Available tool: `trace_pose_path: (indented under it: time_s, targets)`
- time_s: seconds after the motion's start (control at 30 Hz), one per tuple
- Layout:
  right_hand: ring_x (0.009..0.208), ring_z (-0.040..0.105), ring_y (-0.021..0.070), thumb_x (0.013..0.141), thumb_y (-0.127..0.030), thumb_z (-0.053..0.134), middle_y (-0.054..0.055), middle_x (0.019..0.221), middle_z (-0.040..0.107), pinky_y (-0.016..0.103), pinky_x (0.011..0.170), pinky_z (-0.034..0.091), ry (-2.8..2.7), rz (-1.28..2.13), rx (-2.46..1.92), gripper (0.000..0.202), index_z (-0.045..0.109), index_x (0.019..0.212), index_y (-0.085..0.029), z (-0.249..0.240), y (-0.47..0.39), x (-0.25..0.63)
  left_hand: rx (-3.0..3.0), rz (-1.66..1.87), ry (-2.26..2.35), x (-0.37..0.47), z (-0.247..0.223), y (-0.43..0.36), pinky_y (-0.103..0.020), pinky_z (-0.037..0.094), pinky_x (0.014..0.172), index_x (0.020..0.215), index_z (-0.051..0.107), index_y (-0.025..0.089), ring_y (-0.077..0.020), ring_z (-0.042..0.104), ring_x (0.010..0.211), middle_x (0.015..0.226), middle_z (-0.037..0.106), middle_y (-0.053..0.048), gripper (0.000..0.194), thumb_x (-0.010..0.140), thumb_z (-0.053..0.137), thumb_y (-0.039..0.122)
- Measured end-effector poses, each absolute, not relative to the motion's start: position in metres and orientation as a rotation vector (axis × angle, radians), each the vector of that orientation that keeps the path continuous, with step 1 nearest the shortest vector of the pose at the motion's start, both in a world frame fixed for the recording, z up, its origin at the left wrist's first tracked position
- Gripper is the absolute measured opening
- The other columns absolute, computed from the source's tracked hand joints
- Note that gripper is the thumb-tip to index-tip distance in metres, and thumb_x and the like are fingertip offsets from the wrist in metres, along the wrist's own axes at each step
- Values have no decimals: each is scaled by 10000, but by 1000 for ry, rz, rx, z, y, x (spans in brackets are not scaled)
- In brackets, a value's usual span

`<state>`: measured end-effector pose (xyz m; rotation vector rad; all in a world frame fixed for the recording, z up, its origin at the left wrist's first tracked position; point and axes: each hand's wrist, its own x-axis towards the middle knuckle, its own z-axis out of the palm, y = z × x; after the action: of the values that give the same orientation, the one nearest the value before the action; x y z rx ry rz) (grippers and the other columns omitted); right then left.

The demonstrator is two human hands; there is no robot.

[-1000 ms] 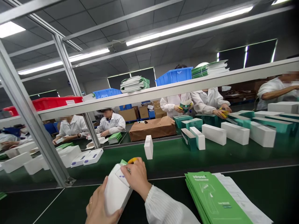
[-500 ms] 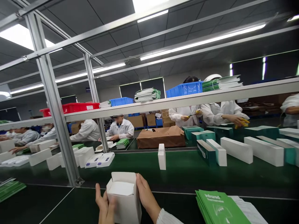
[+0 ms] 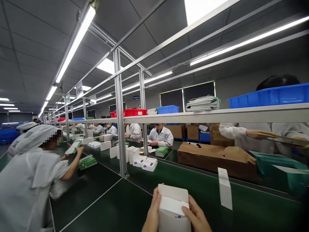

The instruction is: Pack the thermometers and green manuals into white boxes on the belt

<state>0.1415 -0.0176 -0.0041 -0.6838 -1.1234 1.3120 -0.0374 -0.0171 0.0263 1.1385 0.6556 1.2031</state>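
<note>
A white cardboard box point(image 3: 174, 222) with its top flap raised is held upright at the bottom of the view. My left hand point(image 3: 152, 214) wraps its left side, fingers closed against the wall. On the right side my right hand point(image 3: 196, 215) grips it, the thumb lying over the open top. Inside the opening a white insert shows, with a small patch of purple marks. The lower part of the box is cut off by the frame edge. Beyond it, a closed white box point(image 3: 225, 188) stands alone on the green belt point(image 3: 193, 180).
A metal post point(image 3: 120, 129) carries a long shelf point(image 3: 217, 113) with red and blue bins. White trays point(image 3: 149, 164) and several white boxes stand on the belt near the post. A brown paper-covered carton point(image 3: 214, 159) lies behind. At left a co-worker point(image 3: 31, 180) handles green-and-white leaflets; others work across.
The view has swung left, bringing the co-worker at left into sight and taking the near green booklets out. My right thumb has come over the box opening; my left fingers have closed on its side.
</note>
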Motion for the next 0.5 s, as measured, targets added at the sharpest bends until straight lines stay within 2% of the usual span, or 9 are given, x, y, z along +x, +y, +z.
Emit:
trace_pose_path:
  time_s: [0.1,0.2,0.27,0.4,0.5]
  targets:
    - [985,622,273,739,-520,670,102,1176,633,377,832,502,-1223,1173,-685,550,594,1214,-252,11,-21,147,1184,1140,547,-36,34,-16,-264,423,750,1175,515,273,-170,599,877,1052,605,-32,394,791,570,206]
    - [989,619,272,777,-511,626,113,1077,669,370,871,489,-1383,970,-798,355,718,967,-225,15,-22,153,1311,1165,565,-43,38,-10,-234,399,710,860,655,216,-141,581,819,936,610,-17,174,715,626,126]
    - [1004,614,271,815,-496,580,118,1034,678,377,908,473,-1531,850,-858,325,739,890,-223,12,-23,159,1454,1165,572,-51,42,-6,-268,402,815,762,701,190,-173,572,912,948,621,-44,40,730,677,192]
    - [1096,569,293,843,-488,547,105,1122,653,440,956,447,-1802,691,-1006,326,714,1029,-277,13,-30,168,1757,1014,589,-67,56,-4,-381,367,980,861,754,187,-284,528,1103,1082,641,-116,325,653,779,435]
    - [1135,548,278,862,-501,523,89,1173,632,436,985,431,-1867,624,-1082,351,679,1103,-299,22,-37,167,1875,960,672,-69,65,-7,-392,368,1005,913,744,234,-256,540,1122,1127,643,-91,228,754,708,393]
